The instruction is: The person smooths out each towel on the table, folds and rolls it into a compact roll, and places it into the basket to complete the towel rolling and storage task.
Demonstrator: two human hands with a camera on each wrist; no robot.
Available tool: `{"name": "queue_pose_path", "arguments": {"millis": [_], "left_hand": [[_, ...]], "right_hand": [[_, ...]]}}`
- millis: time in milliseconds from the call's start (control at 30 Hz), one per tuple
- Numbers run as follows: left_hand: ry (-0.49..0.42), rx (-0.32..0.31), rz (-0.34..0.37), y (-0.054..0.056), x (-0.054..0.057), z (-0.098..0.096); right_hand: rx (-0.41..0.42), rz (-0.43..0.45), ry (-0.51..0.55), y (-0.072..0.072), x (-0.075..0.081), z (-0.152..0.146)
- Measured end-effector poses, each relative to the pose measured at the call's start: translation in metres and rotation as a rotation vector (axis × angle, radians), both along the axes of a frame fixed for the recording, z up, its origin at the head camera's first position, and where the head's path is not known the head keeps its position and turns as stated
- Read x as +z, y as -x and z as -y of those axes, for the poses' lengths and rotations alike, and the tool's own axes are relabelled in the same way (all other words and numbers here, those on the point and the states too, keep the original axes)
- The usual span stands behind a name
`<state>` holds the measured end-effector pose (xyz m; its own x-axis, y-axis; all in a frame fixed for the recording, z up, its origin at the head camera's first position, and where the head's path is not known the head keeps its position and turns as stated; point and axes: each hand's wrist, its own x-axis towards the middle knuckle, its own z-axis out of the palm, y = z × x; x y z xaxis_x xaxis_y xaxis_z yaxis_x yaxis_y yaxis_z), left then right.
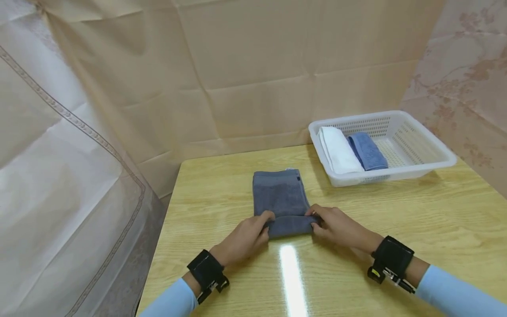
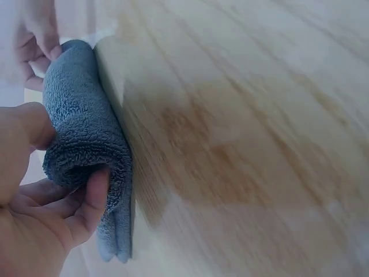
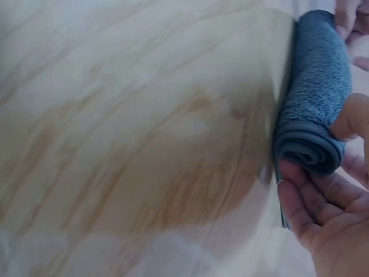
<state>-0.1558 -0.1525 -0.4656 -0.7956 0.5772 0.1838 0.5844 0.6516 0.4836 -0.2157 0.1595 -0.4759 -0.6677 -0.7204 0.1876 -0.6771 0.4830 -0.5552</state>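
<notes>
A dark grey-blue towel [image 1: 279, 191] lies on the table, its near end turned over into a thick roll. At the left end of the roll, my left hand [image 1: 245, 237] pinches it between thumb and fingers. My right hand [image 1: 336, 225] grips the opposite end. In the left wrist view the rolled towel [image 2: 81, 109] shows a hollow at its end, with the left fingers [image 2: 95, 196] at that opening. Spiral layers show at the towel's end [image 3: 311, 150] in the right wrist view, where the right thumb and fingers hold it. The flat part stretches away behind the roll.
A white plastic basket [image 1: 421, 169] stands at the back right of the wooden table [image 1: 214, 189]. Inside it, a folded white towel [image 1: 340, 152] lies beside a folded blue towel [image 1: 368, 152]. Beige cloth [image 1: 253, 70] hangs behind the table.
</notes>
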Motion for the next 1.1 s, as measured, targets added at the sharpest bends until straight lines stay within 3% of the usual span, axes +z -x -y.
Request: {"name": "queue_pose_path", "arguments": {"millis": [167,367,500,600,700,900,1100], "left_hand": [[-0.068,0.08,0.096,0.005,0.002,0.002],[-0.082,0.096,0.06,0.011,0.002,0.003],[0.016,0.068,-0.088,0.011,0.001,0.003],[0.097,0.04,-0.23,0.008,0.0,0.002],[0.168,0.013,-0.323,0.003,-0.001,0.002],[0.277,-0.01,-0.363,-0.002,-0.001,0.002],[0.241,-0.016,-0.307,0.0,0.0,0.001]], "right_hand": [[0.021,0.094,0.089,0.004,0.003,-0.001],[0.008,0.097,0.1,0.01,0.006,0.001],[-0.021,-0.017,0.062,0.007,0.008,0.003],[-0.029,-0.168,0.023,0.003,0.007,0.005],[-0.005,-0.314,-0.015,-0.002,0.005,0.008],[0.07,-0.493,-0.059,-0.006,-0.001,0.009],[0.077,-0.575,-0.047,-0.002,-0.007,0.011]]}}
